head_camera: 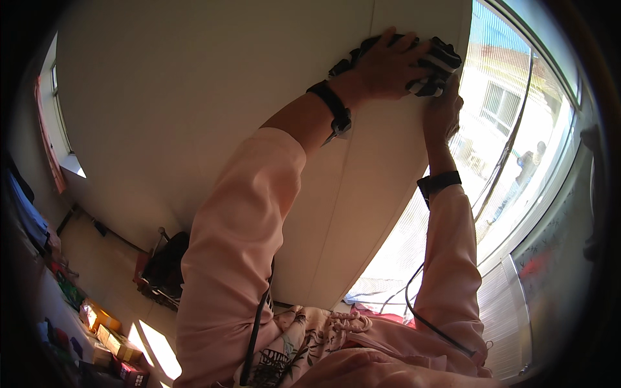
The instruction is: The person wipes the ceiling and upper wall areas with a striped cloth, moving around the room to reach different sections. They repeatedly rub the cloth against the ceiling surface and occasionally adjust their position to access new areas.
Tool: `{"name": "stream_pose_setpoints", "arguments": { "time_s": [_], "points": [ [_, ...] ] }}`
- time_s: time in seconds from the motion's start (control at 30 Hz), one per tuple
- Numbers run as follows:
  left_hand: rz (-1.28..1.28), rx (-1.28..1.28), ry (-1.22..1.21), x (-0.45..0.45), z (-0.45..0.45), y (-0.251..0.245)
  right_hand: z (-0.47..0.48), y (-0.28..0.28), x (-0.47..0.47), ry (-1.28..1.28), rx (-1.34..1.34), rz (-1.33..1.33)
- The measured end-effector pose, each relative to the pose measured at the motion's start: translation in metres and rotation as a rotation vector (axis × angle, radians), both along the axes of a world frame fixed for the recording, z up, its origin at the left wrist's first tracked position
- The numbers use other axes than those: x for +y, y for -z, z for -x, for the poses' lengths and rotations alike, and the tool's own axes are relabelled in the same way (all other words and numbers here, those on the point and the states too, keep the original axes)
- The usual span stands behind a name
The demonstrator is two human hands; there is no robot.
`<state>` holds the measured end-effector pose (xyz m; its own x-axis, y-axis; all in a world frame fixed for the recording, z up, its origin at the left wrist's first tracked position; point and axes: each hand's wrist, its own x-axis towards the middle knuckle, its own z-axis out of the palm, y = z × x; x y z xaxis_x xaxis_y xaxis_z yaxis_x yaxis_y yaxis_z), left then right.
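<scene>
A crumpled black-and-white striped cloth (439, 58) lies against the pale wall panel, close to its edge by the bright opening. My left hand (388, 68) is spread over the cloth with its palm side pressing it on the panel. At the cloth's lower right, my right hand (444, 109) reaches up along the panel's edge, its fingertips touching or near the cloth; its fingers are partly hidden. Each wrist wears a black band, the left one (332, 104) and the right one (439, 184). A dark cable hangs over my pink sleeves.
To the right is a bright doorway with a sheer screen (485, 145), and a person (529, 162) stands outside. At lower left, cardboard boxes (119, 343) lie on the floor near a black bag (167, 266). A window with a pink curtain (48, 140) is at far left.
</scene>
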<state>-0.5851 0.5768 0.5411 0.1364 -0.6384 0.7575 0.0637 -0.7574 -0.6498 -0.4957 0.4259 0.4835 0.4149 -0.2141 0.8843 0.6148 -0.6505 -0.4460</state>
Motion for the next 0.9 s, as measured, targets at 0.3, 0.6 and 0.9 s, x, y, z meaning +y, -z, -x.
{"name": "stream_pose_setpoints", "arguments": {
  "time_s": [0.3,0.6,0.9],
  "points": [
    [0.334,-0.122,-0.049,0.106,0.042,-0.093,-0.015,0.01,-0.002,0.071,-0.153,0.004],
    [0.969,-0.356,-0.034,0.359,0.119,-0.053,-0.018,0.012,-0.004,0.103,-0.161,-0.002],
    [1.665,-0.615,-0.126,0.426,0.185,0.182,-0.025,0.012,-0.004,0.152,-0.241,-0.01]
  ]
}}
